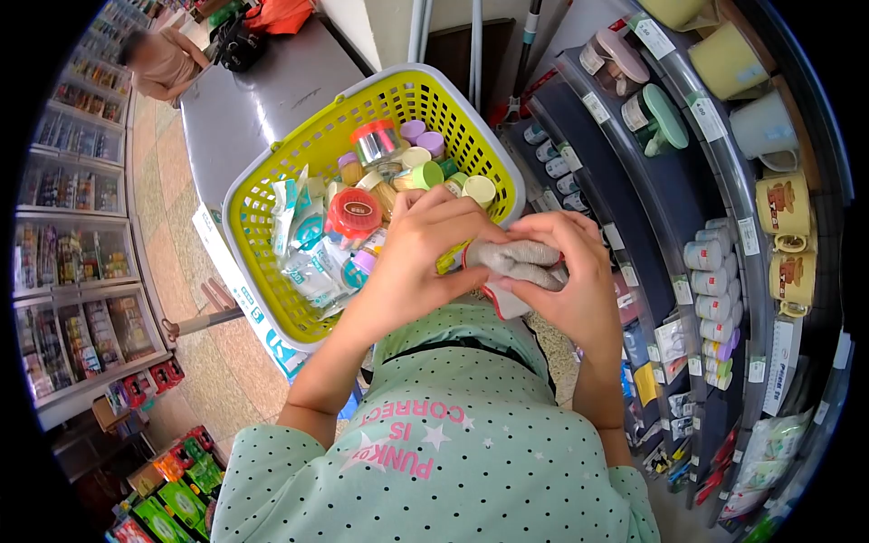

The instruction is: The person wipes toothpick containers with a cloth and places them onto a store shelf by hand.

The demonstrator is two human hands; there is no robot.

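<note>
Both hands meet in front of my body, at the near right rim of the yellow-green basket. Between them is a bunched grey knitted glove (518,261) with red edging, partly covered by my fingers. My left hand (421,244) pinches its left end, the fingers bent over the basket's near side. From the right, my right hand (572,267) curls its thumb and fingers round the other end. The basket (249,271) holds several capped jars, among them a red-lidded jar (354,214), and white-and-teal plastic packets (312,271).
On the right, shelves carry mugs (783,204), lidded cups (654,119) and stacked white cans (713,282). A grey table (272,81) with a black bag (237,45) stands behind the basket. Beyond it, at upper left, is another person (165,65). Glass-fronted shelves (77,253) line the left.
</note>
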